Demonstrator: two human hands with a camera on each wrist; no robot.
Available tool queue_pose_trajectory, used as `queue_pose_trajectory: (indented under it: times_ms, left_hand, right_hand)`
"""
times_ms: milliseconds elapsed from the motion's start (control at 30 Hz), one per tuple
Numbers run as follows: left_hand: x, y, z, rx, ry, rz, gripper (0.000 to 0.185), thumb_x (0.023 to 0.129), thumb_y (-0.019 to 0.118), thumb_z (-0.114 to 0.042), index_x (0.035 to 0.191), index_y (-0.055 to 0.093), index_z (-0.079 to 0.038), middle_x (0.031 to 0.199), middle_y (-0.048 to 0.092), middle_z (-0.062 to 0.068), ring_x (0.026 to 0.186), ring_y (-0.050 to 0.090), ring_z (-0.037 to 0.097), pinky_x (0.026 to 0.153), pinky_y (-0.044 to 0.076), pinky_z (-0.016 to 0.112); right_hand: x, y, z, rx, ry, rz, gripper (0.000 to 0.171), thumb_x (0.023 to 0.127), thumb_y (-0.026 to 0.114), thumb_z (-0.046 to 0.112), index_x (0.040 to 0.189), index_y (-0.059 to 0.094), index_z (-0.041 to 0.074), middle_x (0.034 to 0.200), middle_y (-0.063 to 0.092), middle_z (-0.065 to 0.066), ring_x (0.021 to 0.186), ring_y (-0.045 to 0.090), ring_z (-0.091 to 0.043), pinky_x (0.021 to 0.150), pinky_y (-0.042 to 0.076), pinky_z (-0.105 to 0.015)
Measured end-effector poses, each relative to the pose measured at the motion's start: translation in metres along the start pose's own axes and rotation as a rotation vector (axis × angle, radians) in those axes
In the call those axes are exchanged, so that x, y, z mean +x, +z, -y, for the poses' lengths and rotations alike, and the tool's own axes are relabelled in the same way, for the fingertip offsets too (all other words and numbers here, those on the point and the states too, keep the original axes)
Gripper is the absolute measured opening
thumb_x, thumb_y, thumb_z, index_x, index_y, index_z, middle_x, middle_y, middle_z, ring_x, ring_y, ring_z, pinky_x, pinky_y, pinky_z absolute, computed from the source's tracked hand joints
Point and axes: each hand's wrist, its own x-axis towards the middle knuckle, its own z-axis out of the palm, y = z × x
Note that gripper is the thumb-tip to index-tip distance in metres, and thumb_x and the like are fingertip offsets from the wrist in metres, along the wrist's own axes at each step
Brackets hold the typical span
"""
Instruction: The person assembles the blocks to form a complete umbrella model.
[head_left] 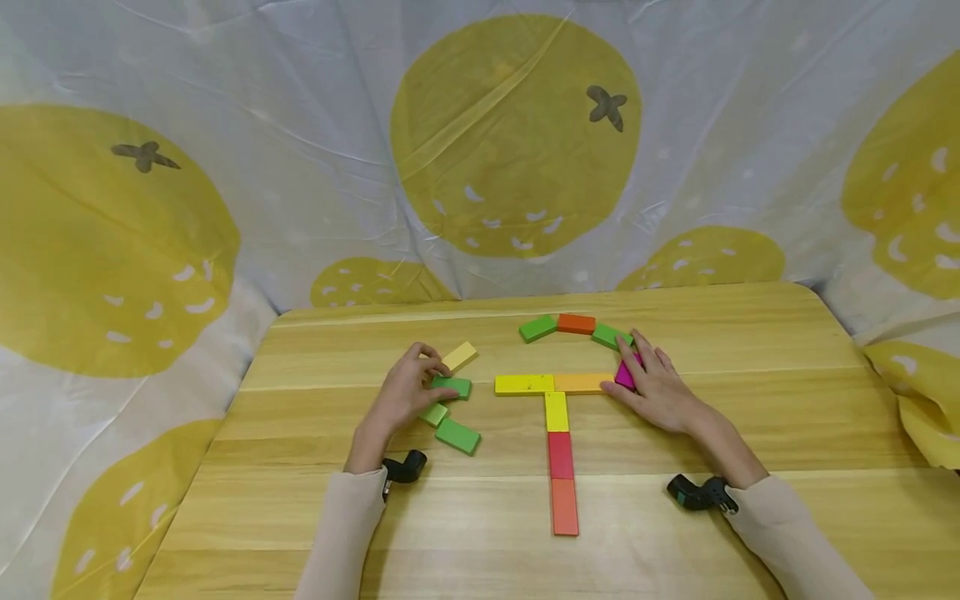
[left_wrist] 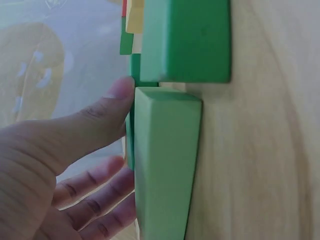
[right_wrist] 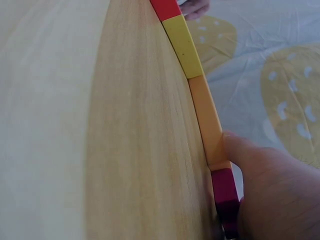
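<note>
My left hand [head_left: 437,380] curls its fingers round a green block [head_left: 454,387] at the table's left-middle. In the left wrist view the thumb [left_wrist: 95,117] touches that green block [left_wrist: 167,165], with the fingers below it. My right hand [head_left: 628,363] lies with straight fingers on a magenta block [head_left: 624,377] at the right end of a T of blocks. Its thumb [right_wrist: 250,155] rests against the orange bar [right_wrist: 205,115] beside the magenta block [right_wrist: 225,192]. The T has a yellow block [head_left: 523,384], an orange block [head_left: 581,382] and a yellow, red and orange stem [head_left: 559,454].
A pale yellow block [head_left: 459,356], a light green block [head_left: 433,413] and a darker green block [head_left: 457,436] lie around my left hand. An arc of green, orange-red [head_left: 576,323] and green blocks sits behind the T. The wooden table [head_left: 750,517] is backed by a lemon-print cloth [head_left: 517,133].
</note>
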Motion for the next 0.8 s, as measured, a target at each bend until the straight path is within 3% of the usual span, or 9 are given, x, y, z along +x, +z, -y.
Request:
queue_pose_trajectory:
  times_ms: [200, 400, 567, 800]
  left_hand:
    - [-0.0015, 0.0007, 0.001, 0.013, 0.016, -0.008, 0.029, 0.077, 0.081, -0.026, 0.101, 0.075, -0.01, 0.105, 0.054, 0.006, 0.087, 0.059, 0.022, 0.074, 0.049, 0.03]
    - [-0.0041, -0.0052, 0.0054, -0.016, 0.054, 0.076, 0.034, 0.082, 0.077, -0.019, 0.115, 0.072, -0.013, 0.106, 0.055, 0.007, 0.088, 0.055, 0.022, 0.072, 0.045, 0.028]
    - [-0.0059, -0.0085, 0.0072, -0.072, 0.073, 0.152, 0.033, 0.084, 0.075, -0.015, 0.117, 0.071, -0.015, 0.107, 0.059, 0.005, 0.091, 0.056, 0.02, 0.072, 0.046, 0.025]
    - [-0.0041, -0.005, 0.0084, -0.101, 0.087, 0.173, 0.036, 0.085, 0.073, -0.019, 0.121, 0.069, -0.016, 0.102, 0.06, 0.001, 0.086, 0.053, 0.016, 0.07, 0.045, 0.022]
  right_hand:
    - [0.001, -0.0006, 0.0009, 0.001, -0.004, 0.001, 0.088, 0.096, 0.045, 0.057, 0.156, 0.001, 0.011, 0.161, -0.006, -0.023, 0.148, 0.004, -0.045, 0.12, 0.003, -0.058]
    - [0.0009, -0.0002, 0.0004, -0.001, -0.002, 0.001, 0.088, 0.096, 0.045, 0.057, 0.156, 0.001, 0.011, 0.161, -0.005, -0.023, 0.148, 0.004, -0.045, 0.12, 0.003, -0.058]
    - [0.0006, -0.0001, -0.0001, 0.003, 0.004, 0.005, 0.088, 0.096, 0.045, 0.058, 0.156, 0.0, 0.011, 0.161, -0.006, -0.023, 0.148, 0.003, -0.045, 0.12, 0.003, -0.058]
    - [0.0001, -0.0002, 0.0, 0.004, 0.003, 0.001, 0.088, 0.096, 0.045, 0.058, 0.156, 0.0, 0.011, 0.161, -0.006, -0.023, 0.148, 0.003, -0.045, 0.12, 0.003, -0.058]
